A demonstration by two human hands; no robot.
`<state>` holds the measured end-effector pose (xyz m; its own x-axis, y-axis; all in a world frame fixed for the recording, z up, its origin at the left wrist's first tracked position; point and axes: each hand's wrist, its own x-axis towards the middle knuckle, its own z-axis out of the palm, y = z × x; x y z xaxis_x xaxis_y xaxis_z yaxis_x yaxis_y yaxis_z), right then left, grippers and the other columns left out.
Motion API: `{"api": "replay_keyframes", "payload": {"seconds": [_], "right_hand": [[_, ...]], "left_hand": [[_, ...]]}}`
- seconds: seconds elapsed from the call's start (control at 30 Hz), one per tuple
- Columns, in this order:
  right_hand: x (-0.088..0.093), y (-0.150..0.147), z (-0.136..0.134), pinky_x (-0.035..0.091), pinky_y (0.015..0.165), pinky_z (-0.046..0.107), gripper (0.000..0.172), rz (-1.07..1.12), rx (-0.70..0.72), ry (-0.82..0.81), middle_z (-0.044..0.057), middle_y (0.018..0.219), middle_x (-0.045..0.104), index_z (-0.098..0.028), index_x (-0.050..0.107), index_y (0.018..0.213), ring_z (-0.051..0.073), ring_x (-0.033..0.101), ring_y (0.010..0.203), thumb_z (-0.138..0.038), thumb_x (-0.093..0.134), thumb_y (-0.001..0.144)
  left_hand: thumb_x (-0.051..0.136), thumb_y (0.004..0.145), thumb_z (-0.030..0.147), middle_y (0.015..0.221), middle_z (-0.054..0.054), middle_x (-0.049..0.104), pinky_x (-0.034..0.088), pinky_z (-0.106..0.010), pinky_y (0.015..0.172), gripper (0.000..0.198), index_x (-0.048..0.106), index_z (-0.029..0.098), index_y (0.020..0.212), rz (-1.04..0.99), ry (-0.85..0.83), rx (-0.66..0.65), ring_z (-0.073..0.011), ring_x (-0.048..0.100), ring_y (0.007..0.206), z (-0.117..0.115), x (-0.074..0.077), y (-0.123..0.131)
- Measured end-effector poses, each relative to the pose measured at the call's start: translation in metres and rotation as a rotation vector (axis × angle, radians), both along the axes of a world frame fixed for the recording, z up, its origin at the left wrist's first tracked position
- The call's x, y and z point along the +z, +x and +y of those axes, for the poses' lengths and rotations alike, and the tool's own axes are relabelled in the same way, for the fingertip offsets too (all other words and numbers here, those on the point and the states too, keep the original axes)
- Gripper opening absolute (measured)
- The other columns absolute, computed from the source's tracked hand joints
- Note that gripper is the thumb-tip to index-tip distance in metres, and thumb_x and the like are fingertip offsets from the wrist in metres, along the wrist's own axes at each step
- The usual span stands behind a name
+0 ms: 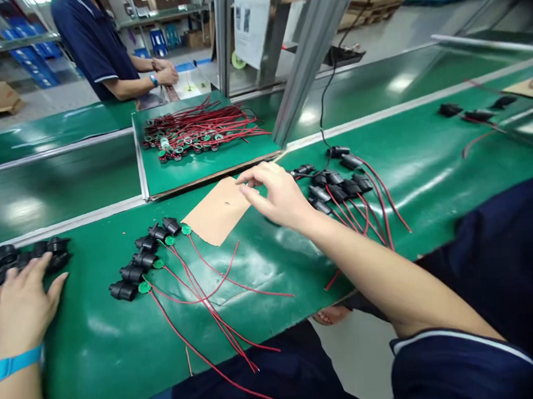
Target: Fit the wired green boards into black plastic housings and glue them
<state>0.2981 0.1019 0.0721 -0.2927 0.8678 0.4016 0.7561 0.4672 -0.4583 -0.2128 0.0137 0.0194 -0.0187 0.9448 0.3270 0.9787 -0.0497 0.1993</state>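
Note:
My left hand [22, 305] is spread, fingers resting on a group of black plastic housings [24, 259] at the left. My right hand [278, 196] hovers by the right edge of a tan card [217, 211], its fingers loosely bent and thumb apart from the forefinger; nothing shows between them. A tiny dark ring or mark sits on the card. Between my hands is a slanted row of several black housings [133, 272]. Beside them lie green discs [144, 287] with long red wires [204, 299] trailing toward me.
Behind the card, a raised green tray [170, 178] bears a pile of red-wired parts [199, 131]. Black housings with red wires [338, 189] lie right of my right hand. A metal post [312, 58] and black cable [323, 112] rise nearby. A co-worker [99, 47] works across the bench.

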Motion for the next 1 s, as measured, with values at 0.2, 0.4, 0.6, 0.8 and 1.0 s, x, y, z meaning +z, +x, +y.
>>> {"api": "replay_keyframes", "payload": {"seconds": [0.2,0.4,0.6,0.8,1.0], "right_hand": [[-0.024,-0.018,0.128,0.036,0.094,0.042,0.031,-0.238,-0.138,0.026,0.014,0.117,0.067,-0.020,0.071,0.123,0.032,0.051,0.112,-0.025,0.053,0.098],[-0.030,-0.059,0.181,0.031,0.098,0.045,0.041,-0.300,-0.152,0.091,0.016,0.130,0.059,-0.022,0.066,0.136,0.034,0.042,0.121,-0.023,0.059,0.096],[-0.035,-0.077,0.185,0.032,0.098,0.042,0.021,-0.362,-0.047,0.099,0.011,0.123,0.064,-0.024,0.078,0.105,0.031,0.044,0.120,-0.030,0.059,0.097],[-0.035,-0.098,0.183,0.033,0.100,0.046,0.039,-0.368,-0.096,0.086,0.017,0.126,0.067,-0.016,0.062,0.130,0.034,0.049,0.119,-0.033,0.059,0.095],[-0.024,-0.115,0.200,0.035,0.098,0.048,0.039,-0.409,-0.203,0.039,0.019,0.116,0.072,-0.014,0.064,0.127,0.036,0.053,0.117,-0.016,0.049,0.091]], "left_hand": [[0.060,0.093,0.045,0.086,-0.001,0.064,0.047,-0.028,0.064,0.024,0.066,0.032,0.113,0.130,0.060,0.132,-0.0260,0.064,0.083,0.008,0.000,0.018],[0.086,0.071,0.045,0.081,0.004,0.069,0.050,-0.024,0.062,0.037,0.072,0.028,0.101,-0.446,0.174,0.364,-0.0195,0.065,0.076,-0.003,0.003,0.022],[0.090,0.066,0.023,0.088,0.005,0.074,0.051,-0.013,0.060,0.036,0.078,0.023,0.099,-1.409,0.480,0.420,-0.0089,0.061,0.073,-0.003,0.014,0.049],[0.074,0.087,0.049,0.079,0.003,0.070,0.062,-0.023,0.066,0.027,0.076,0.022,0.092,-1.885,0.322,0.389,-0.0107,0.064,0.070,0.005,0.032,0.103],[0.079,0.083,0.047,0.087,-0.002,0.071,0.064,-0.024,0.065,0.032,0.075,0.018,0.097,-1.973,0.040,0.246,-0.0144,0.071,0.077,0.002,0.036,0.162]]}}
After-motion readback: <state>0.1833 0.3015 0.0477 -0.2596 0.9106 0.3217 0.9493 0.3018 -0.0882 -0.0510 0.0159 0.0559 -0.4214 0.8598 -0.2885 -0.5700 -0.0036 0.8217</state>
